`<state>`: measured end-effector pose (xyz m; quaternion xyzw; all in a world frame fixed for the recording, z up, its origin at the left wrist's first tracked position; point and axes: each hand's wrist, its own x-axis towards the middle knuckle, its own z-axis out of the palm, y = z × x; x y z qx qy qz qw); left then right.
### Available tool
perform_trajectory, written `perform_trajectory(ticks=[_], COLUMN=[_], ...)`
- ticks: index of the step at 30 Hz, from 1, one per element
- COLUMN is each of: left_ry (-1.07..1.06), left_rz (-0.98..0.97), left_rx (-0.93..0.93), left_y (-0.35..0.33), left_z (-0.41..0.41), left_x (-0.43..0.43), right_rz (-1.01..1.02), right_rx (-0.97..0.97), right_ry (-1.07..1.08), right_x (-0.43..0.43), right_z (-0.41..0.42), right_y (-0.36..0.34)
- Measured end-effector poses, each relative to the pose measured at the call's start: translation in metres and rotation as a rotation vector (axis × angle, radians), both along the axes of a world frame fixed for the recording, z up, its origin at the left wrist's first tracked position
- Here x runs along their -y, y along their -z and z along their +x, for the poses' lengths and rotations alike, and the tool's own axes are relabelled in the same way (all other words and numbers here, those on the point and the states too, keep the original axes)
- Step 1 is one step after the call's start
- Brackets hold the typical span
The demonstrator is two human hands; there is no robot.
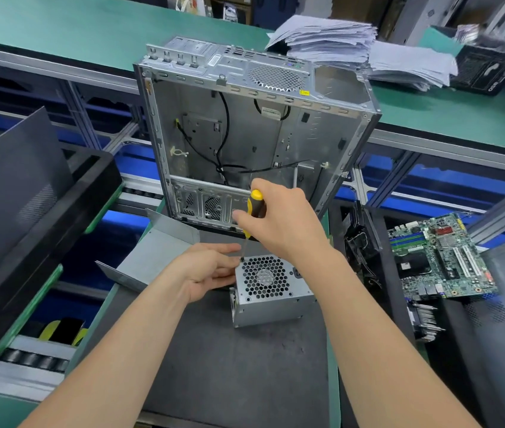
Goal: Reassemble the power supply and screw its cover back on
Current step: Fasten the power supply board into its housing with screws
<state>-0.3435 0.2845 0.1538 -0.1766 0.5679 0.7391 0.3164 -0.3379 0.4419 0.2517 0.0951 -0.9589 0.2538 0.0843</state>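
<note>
The power supply is a boxy grey sheet-metal unit with a honeycomb fan grille on its upper face, and it stands on the dark matte mat just in front of the bare metal computer case. We curl our right hand around the glossy yellow-and-black screwdriver, nearly upright above the unit, its thin tip at the grille face's far left corner. Our left hand reaches in with straight fingers against the unit's left side, beside that tip.
</note>
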Motion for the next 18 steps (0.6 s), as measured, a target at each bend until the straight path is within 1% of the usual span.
perform_trajectory(ticks=[3,5,8,10,12,14,18], left_ry=[0.024,0.062,0.047,0.02,0.02,0.027,0.032], left_rz=[-0.05,-0.09,-0.009,0.018,0.014,0.027,0.02], left_rx=[-0.021,-0.019,0.002,-0.012,-0.027,-0.031,-0.038], left_y=[-0.001,-0.002,-0.002,-0.001,0.0,0.0,-0.001], left_z=[0.001,0.001,0.002,0.002,0.002,0.002,0.003], left_x=[-0.001,-0.001,-0.003,-0.004,-0.004,-0.004,-0.003], right_rz=[-0.067,-0.055,-0.033,0.004,0.037,0.056,0.017], right_rx=[0.0,-0.012,0.105,0.202,0.249,0.257,0.19], right_ry=[-0.106,-0.2,-0.363,-0.424,-0.448,-0.445,-0.345], right_x=[-0.004,-0.01,-0.019,-0.021,-0.02,-0.017,-0.013], right_z=[0.001,0.0,0.001,0.001,0.001,0.0,0.0], right_y=[-0.002,-0.007,-0.016,-0.02,-0.023,-0.024,-0.021])
